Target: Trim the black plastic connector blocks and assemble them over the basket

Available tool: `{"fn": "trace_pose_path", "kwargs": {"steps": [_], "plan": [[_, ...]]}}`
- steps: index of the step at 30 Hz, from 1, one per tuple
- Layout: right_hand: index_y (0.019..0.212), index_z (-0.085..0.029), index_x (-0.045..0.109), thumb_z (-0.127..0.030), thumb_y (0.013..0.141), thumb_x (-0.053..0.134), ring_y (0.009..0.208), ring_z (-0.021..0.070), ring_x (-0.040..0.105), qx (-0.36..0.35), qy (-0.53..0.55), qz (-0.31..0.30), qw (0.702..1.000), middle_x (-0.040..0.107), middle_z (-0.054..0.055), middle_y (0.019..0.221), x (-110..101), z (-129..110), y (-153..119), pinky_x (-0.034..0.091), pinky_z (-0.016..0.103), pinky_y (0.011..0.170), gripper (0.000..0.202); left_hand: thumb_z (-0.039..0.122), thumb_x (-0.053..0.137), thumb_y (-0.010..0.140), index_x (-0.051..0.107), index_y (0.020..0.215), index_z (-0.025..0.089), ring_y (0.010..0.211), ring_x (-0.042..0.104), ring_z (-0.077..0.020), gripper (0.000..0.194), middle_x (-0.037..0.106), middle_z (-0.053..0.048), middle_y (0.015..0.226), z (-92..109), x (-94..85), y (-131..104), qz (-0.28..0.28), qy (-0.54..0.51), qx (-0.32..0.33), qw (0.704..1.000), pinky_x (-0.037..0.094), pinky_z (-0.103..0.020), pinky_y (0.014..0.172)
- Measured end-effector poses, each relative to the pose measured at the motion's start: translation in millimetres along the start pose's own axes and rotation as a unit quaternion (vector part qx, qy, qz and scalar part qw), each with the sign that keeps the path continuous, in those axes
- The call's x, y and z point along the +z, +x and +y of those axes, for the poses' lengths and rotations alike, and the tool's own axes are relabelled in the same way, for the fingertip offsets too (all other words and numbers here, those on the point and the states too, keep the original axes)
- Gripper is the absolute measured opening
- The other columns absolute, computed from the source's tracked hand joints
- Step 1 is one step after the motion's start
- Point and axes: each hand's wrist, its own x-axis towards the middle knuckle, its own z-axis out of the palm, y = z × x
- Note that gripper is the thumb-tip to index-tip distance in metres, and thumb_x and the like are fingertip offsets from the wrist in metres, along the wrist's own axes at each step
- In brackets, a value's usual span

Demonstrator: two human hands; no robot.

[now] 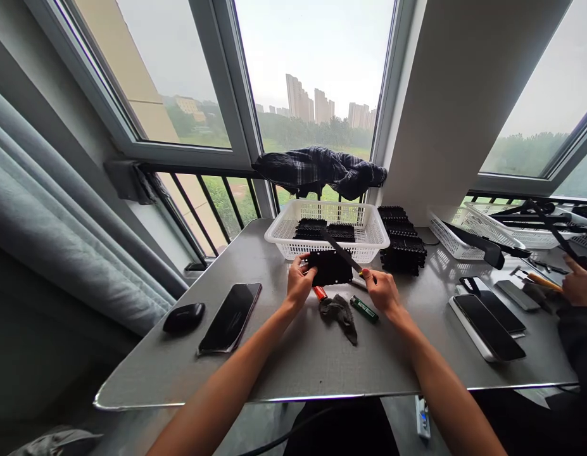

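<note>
My left hand (300, 280) is closed on the left edge of a thin black plastic plate (327, 268) with small notches along its edges. In my right hand (382, 290) is a long, flat dark tool that looks like a file (343, 253). Its blade slants up and left across the plate's upper right; I cannot tell whether they touch. Below the plate lie a dark crumpled cloth (339, 315), an orange-red object (320, 292) and a green cylinder like a lighter or battery (364, 308).
Behind my hands stands a white plastic basket (278, 240) holding black notched parts (311, 228). More such parts are stacked (402, 244) on its right. A phone (230, 316) and black case (183, 317) lie left. Rightward are phones (487, 326), baskets (457, 237) and a co-worker's hand (579, 285).
</note>
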Motion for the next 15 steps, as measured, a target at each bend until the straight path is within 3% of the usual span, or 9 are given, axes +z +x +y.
{"fn": "trace_pose_path", "kwargs": {"steps": [7,15], "plan": [[0.085,-0.022,0.074,-0.049,0.098,0.036,0.070,0.0194,0.063,-0.028,-0.031,-0.063,0.997,0.073,0.008,0.081,9.0,-8.2,-5.7,0.030,0.026,0.058,0.049,0.024,0.066,0.063,0.057,0.105,0.016,0.072,0.066,-0.0185,0.044,0.070,-0.004,0.079,2.6,2.2,-3.0,-0.015,-0.003,-0.008,1.000,0.052,-0.028,0.066],[0.073,-0.019,0.067,-0.052,0.098,0.029,0.061,0.0186,0.056,0.018,0.033,0.047,0.998,0.065,0.005,0.065,-3.0,4.7,1.7,0.028,0.027,0.056,0.056,0.023,0.065,0.066,0.055,0.110,0.016,0.074,0.067,-0.0186,0.046,0.069,-0.003,0.080,6.0,0.3,-2.5,-0.003,0.007,0.001,1.000,0.053,-0.029,0.068]]}}
